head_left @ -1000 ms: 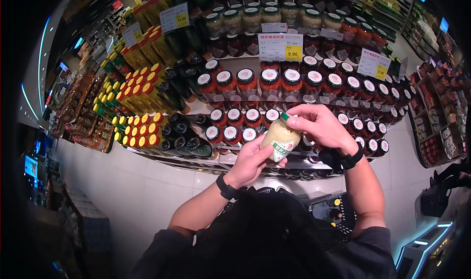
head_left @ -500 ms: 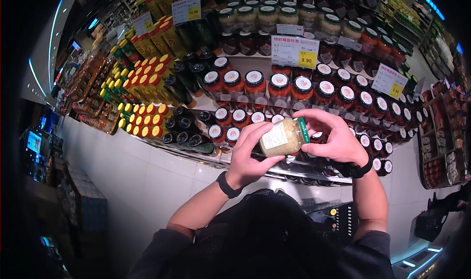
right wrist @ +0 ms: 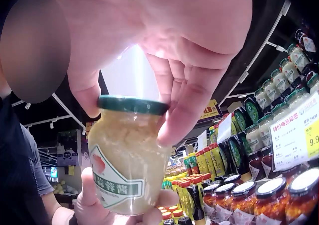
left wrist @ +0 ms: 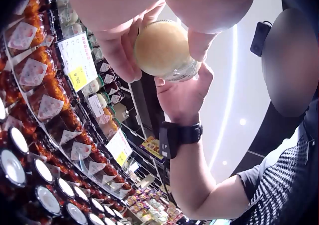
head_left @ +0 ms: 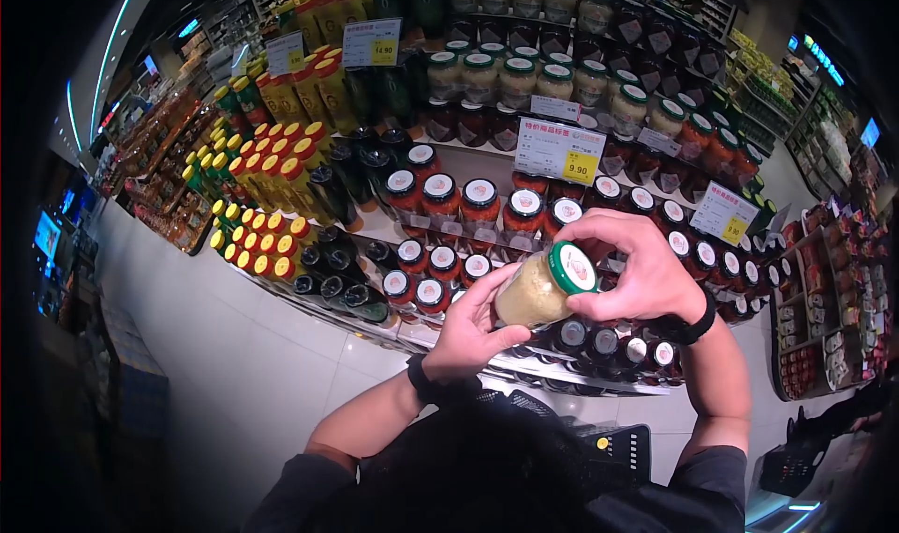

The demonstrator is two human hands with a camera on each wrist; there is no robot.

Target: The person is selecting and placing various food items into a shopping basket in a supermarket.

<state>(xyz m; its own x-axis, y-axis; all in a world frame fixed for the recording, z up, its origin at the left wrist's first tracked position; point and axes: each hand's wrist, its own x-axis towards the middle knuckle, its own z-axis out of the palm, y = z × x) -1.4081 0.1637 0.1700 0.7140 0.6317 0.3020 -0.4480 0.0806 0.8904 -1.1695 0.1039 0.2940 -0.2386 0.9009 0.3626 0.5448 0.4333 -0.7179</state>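
Note:
A glass jar (head_left: 530,295) of pale, chunky paste is held between both hands in front of the shelves. My left hand (head_left: 465,334) grips its body near the base, thumb along the underside. The right hand (head_left: 646,269) pinches the rim of the green lid (head_left: 573,267) between thumb and fingers. In the head view the jar tilts, with its lid toward the upper right. The right wrist view shows its green and white label (right wrist: 117,185) with a red picture, while the jar's round bottom (left wrist: 160,48) faces the left wrist camera.
Tiered shelves hold rows of red jars (head_left: 480,199), with similar green-lidded pale jars (head_left: 518,83) above. Price signs (head_left: 560,149) stand among them. Yellow-capped bottles (head_left: 269,244) fill the left side. A black basket (head_left: 626,450) is below near the body, and another dark basket (head_left: 788,467) at far right.
The jar has been turned over between the hands: front label, then a white back label, and now the lid faces the head camera. The right hand keeps its hold at the lid end.

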